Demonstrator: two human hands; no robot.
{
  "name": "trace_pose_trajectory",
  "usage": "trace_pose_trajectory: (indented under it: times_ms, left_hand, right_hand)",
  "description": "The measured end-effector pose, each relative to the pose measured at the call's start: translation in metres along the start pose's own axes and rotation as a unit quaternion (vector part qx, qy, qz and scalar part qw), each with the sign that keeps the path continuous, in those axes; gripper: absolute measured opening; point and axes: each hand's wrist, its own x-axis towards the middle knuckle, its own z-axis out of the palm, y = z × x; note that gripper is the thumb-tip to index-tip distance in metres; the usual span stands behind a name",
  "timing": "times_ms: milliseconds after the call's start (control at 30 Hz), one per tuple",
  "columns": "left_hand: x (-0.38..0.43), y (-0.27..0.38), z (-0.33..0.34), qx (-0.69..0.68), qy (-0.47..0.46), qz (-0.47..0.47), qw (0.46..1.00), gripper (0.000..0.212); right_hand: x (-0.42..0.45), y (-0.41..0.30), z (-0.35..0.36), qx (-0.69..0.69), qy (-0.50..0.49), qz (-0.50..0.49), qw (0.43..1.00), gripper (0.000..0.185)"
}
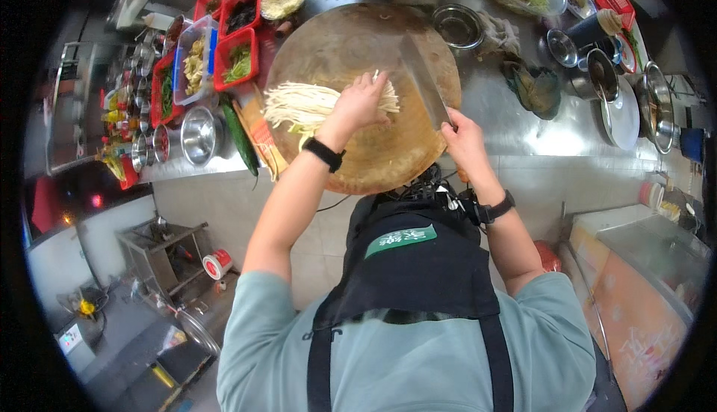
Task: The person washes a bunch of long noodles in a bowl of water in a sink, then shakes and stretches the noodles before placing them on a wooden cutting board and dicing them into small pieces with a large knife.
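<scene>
A bundle of long pale strips (302, 104), perhaps enoki mushrooms or noodles, lies on the left and middle of a round wooden chopping block (358, 157). My left hand (363, 101) rests over the bundle near its right end, fingers pointing away from me; whether it grips the strips is unclear. My right hand (462, 135) is closed around the handle of a cleaver (425, 84) at the block's right edge. The blade slants up and left over the block, apart from the strips. A few greenish-yellow pieces (302, 128) lie beside the bundle's lower edge.
Left of the block are a cucumber (240, 137), a steel bowl (199, 135) and baskets of cut vegetables, one a red basket (236, 58). Beyond it stands a dark round bowl (458, 26). Crumpled cloths (532, 90), a white plate (620, 115) and steel pots (602, 76) are on the right.
</scene>
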Motion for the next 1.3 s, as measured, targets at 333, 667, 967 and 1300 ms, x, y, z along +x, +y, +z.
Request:
trace_pose_trajectory:
  times_ms: [333,667,967,1300]
  left_hand:
    - [0.0,-0.016,0.021,-0.165,0.097,0.065,0.979,0.076]
    - [-0.004,-0.056,0.021,-0.089,0.183,0.17,0.964,0.098]
    - [-0.026,-0.053,0.042,-0.021,0.117,0.154,0.981,0.077]
    - [-0.002,-0.056,0.005,-0.08,0.064,0.318,0.943,0.059]
  right_hand:
    - [-0.003,-0.006,0.004,-0.018,-0.065,-0.027,0.997,0.043]
    - [-0.031,-0.014,0.065,-0.099,0.04,-0.075,0.991,0.044]
    - [-0.043,-0.015,0.099,-0.017,0.089,0.009,0.996,0.04]
    - [-0.057,-0.04,0.113,-0.065,0.128,0.009,0.99,0.039]
